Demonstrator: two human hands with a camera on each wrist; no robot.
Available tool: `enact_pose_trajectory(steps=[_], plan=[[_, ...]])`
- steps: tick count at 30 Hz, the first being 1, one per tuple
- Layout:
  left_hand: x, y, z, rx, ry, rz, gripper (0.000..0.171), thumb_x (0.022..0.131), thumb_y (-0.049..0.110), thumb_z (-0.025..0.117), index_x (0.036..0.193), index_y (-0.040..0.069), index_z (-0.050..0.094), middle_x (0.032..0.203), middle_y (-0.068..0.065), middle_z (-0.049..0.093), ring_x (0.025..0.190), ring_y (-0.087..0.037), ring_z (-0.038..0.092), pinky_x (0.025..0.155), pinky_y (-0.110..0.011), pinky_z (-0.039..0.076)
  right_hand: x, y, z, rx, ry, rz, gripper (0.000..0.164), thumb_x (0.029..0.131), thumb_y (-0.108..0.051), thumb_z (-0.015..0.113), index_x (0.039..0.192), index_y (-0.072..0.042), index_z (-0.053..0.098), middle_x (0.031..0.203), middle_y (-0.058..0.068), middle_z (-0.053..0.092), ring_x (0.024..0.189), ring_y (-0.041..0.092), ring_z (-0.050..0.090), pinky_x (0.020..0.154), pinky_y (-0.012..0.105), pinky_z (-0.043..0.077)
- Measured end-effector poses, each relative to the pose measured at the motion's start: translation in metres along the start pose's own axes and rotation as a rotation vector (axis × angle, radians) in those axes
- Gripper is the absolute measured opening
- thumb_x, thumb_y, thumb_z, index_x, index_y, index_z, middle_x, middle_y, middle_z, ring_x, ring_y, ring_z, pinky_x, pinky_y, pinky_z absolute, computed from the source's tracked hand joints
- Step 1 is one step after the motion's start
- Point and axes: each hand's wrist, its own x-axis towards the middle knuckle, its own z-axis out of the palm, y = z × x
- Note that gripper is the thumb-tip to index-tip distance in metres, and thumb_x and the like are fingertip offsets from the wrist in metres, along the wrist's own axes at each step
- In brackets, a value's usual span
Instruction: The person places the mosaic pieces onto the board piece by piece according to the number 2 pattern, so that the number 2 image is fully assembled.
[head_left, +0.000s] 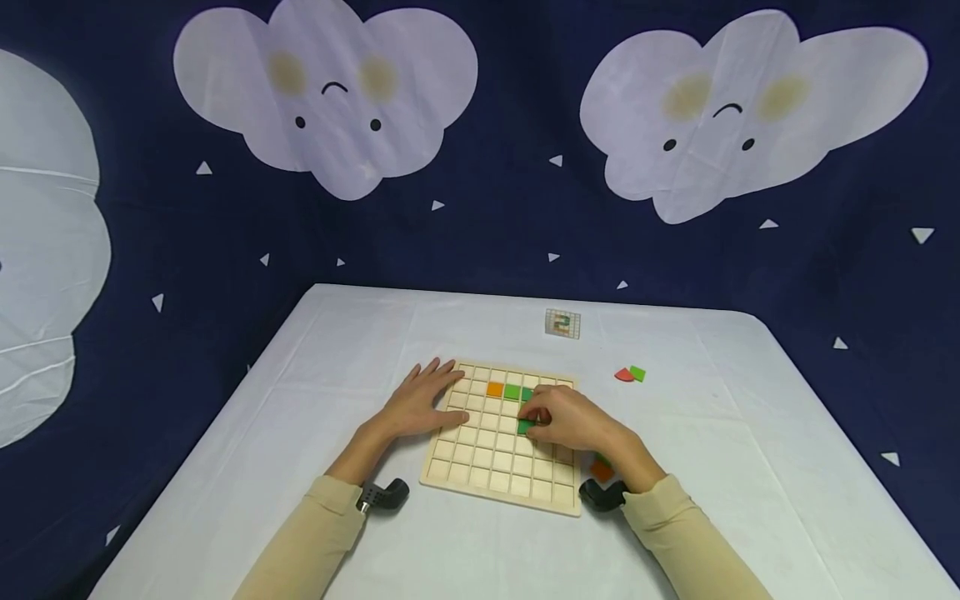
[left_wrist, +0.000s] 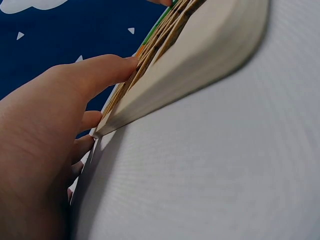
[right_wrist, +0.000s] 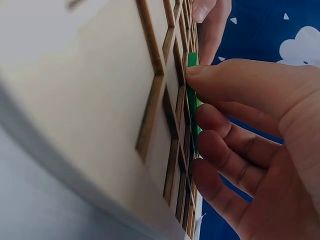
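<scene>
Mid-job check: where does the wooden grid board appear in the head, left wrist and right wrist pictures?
Head: wooden grid board just below the middle, seen from above.
Left wrist: wooden grid board slanting through the upper part, nearly edge-on.
Right wrist: wooden grid board filling much of the left half, steeply angled.
Shared landmark: left hand, at the board's left edge in head, large at left in left wrist, partly visible at top in right wrist.

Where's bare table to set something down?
White table: left of the left hand; right of the red wedge and light-green square; nearside of the square wooden grid board. Crowded: board's right side, around right hand and partly hidden orange piece.
</scene>
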Motion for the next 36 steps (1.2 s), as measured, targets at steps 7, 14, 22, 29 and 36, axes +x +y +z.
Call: enact_pose_trajectory(steps=[7,14,22,29,36], plan=[[0.0,0.0,0.001,0.003,0.0,-0.003,0.085,0.08,0.067,0.059,0.147,0.019,0.041,0.156,0.0,0.025,0.145,-0.021,0.011,0.117,-0.039,0.001,0.002,0.001,-0.001,-0.057,0.029,-0.005,0.019,0.083,-0.019,0.077,0.102,-0.019,0.074,0.085,-0.011,0.059,0.072,0.004,0.053,0.064,0.025,0.048],[0.001,0.0,0.001,0.013,0.0,0.0,0.085,0.08,0.068,0.058,0.148,0.019,0.04,0.156,0.0,0.025,0.145,-0.021,0.01,0.117,-0.04,0.001,-0.003,0.005,-0.005,-0.022,0.046,0.008,0.018,0.082,-0.019,0.077,0.099,-0.021,0.074,0.085,-0.013,0.059,0.074,0.005,0.055,0.07,0.028,0.048],[0.001,0.0,0.001,0.01,0.006,0.001,0.084,0.081,0.066,0.06,0.147,0.019,0.041,0.156,-0.001,0.026,0.145,-0.023,0.012,0.117,-0.041,0.002,-0.012,0.02,-0.01,0.017,0.076,0.052,0.01,0.085,-0.019,0.074,0.094,-0.022,0.074,0.086,-0.014,0.058,0.073,0.007,0.054,0.064,0.026,0.049],[0.0,0.0,0.0,0.011,0.006,-0.005,0.083,0.081,0.066,0.06,0.147,0.019,0.041,0.156,0.0,0.025,0.145,-0.022,0.011,0.117,-0.04,0.001,-0.026,0.026,-0.018,0.043,0.082,0.069,0.01,0.085,-0.017,0.074,0.093,-0.022,0.072,0.083,-0.014,0.059,0.069,0.009,0.053,0.058,0.026,0.048],[0.001,-0.001,0.0,0.014,-0.003,0.0,0.084,0.081,0.066,0.059,0.148,0.019,0.04,0.157,0.0,0.024,0.145,-0.022,0.011,0.117,-0.04,0.002,-0.041,0.034,-0.027,0.042,0.082,0.087,0.008,0.086,-0.017,0.073,0.094,-0.02,0.072,0.082,-0.013,0.059,0.071,0.009,0.053,0.059,0.026,0.048]])
